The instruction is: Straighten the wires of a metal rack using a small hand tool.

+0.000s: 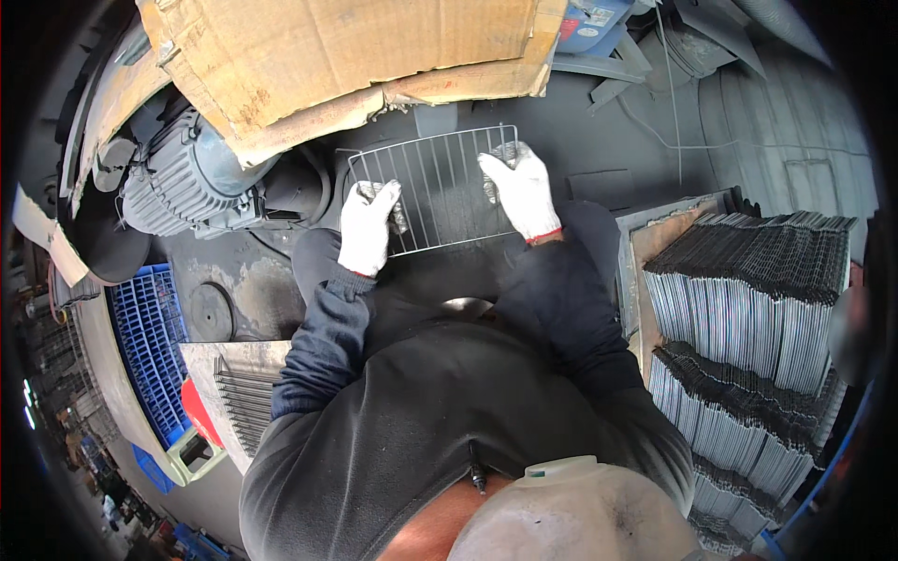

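A rectangular metal wire rack (pixel 440 178) with several parallel bars is held out in front of my body, above my knees. My left hand (pixel 367 224), in a white glove with dark, soiled fingertips, grips its left side. On the right side, my right hand (pixel 520 192), in a similar glove with a red cuff, closes around the wire edge. Both thumbs lie against the rack on the side facing me, and the other fingers are partly hidden. The rack is tilted, its right end a little farther from me.
Tall stacks of wire racks (pixel 748 271) stand at my right. A worn cardboard sheet (pixel 346 56) hangs ahead, with a finned motor (pixel 187 182) to its left. At my left are a blue plastic crate (pixel 150 346) and more racks on a board (pixel 248 407).
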`<control>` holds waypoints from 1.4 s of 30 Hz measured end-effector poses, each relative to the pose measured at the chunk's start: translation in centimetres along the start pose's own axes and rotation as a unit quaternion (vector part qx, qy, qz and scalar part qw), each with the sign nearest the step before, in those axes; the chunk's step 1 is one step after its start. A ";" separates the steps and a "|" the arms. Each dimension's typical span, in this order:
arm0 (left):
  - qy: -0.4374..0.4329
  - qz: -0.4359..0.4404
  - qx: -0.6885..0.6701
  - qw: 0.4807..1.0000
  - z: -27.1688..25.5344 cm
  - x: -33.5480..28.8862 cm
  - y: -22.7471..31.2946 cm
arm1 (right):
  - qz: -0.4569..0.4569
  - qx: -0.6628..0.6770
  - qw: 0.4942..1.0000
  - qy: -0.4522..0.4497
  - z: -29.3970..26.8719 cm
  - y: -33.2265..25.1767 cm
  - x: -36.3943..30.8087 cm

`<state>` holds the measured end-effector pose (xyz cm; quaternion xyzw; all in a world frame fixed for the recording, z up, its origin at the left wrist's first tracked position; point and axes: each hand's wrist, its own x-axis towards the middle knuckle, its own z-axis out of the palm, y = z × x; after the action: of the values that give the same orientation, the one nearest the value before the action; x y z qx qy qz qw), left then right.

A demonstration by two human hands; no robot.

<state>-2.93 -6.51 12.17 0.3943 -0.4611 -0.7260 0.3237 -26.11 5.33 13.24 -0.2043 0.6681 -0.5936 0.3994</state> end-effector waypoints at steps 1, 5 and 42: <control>0.008 -0.018 0.006 1.000 0.5 0.1 -0.1 | -0.004 0.027 0.999 0.020 -0.6 0.1 -0.1; -0.048 0.026 0.095 0.994 4.0 0.5 -0.9 | 0.005 0.024 0.994 0.105 -4.4 -0.3 -1.3; -0.076 -0.037 0.005 0.996 3.3 1.6 -1.6 | -0.026 -0.007 0.995 0.096 -3.6 -0.8 -1.5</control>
<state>-6.74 -5.88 11.09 0.3560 -0.4734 -0.7631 0.2587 -28.17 8.57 14.36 -0.1665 0.7019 -0.6162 0.3161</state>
